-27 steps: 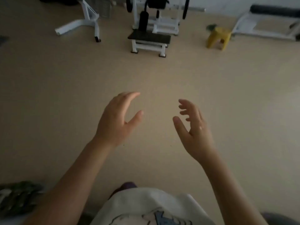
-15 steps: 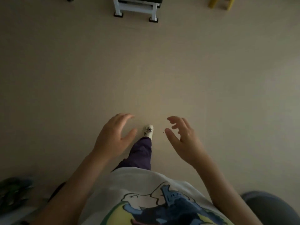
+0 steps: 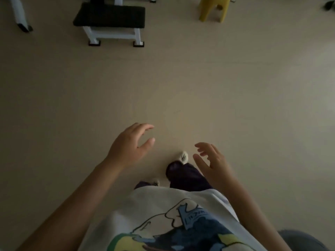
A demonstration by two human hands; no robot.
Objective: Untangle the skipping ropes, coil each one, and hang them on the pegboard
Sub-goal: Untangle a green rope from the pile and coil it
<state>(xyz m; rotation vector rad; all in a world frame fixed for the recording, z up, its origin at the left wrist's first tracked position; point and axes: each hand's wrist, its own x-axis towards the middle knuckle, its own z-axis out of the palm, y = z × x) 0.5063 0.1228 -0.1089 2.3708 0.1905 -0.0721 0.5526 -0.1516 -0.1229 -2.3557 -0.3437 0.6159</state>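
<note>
My fingers hold nothing: on my left hand [image 3: 130, 144] they arch forward, loosely spread, with the thumb apart below them, and on my right hand [image 3: 213, 164] they fan out relaxed, thumb pointing ahead, palm turned inward. Both hands hang in the air in front of my waist, apart from each other, over the pale floor [image 3: 181, 87]. Between and below them I see my dark trouser leg [image 3: 183, 175] and the white toe of my shoe [image 3: 184, 156] stepping forward, with my printed white shirt [image 3: 163, 214] filling the bottom of the view. Further out stand a white-framed bench with a black pad [image 3: 109, 16] and a yellow stool [image 3: 213, 9], both well ahead of me. No skipping rope and no pegboard show anywhere here, so I cannot say where they are. I judge I am at the very start, walking to find the ropes, with nothing untangled, coiled or hung. The next move calls for locating the tangle and getting a hand on it. The light is dim, the bench and stool are cut off by the top edge, and a grey shape at the lower right corner is too cropped to identify.
</note>
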